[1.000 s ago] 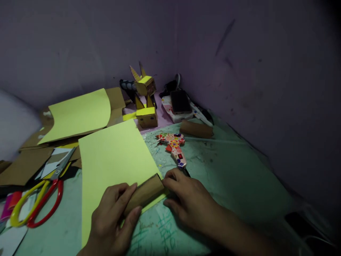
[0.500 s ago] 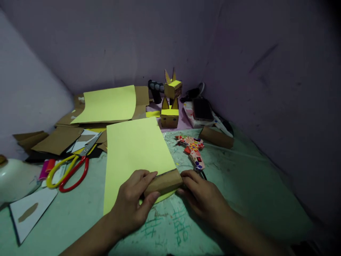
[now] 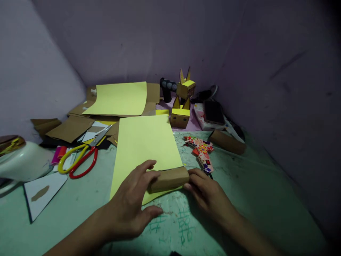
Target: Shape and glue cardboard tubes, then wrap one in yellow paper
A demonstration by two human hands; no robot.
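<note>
A brown cardboard tube (image 3: 170,179) lies across the lower right part of a yellow sheet (image 3: 145,142). My left hand (image 3: 134,201) is at the tube's left end, thumb spread well away and fingers apart, the fingertips beside or over that end. At the tube's right end, my right hand (image 3: 207,193) has its thumb and fingers closed on the edge. A floral glue gun (image 3: 203,153) rests on the table just beyond the right hand.
Scissors (image 3: 93,142) with red and yellow handles lie left, near cardboard pieces (image 3: 70,128). A white container (image 3: 26,161) stands far left. Small cardboard boxes with ears (image 3: 180,120), a phone (image 3: 214,112) and another brown tube (image 3: 227,142) are at the back right.
My left hand has loosened from the tube, its thumb now spread away. My right hand still holds the right end. The whole view has shifted, with things appearing farther right.
</note>
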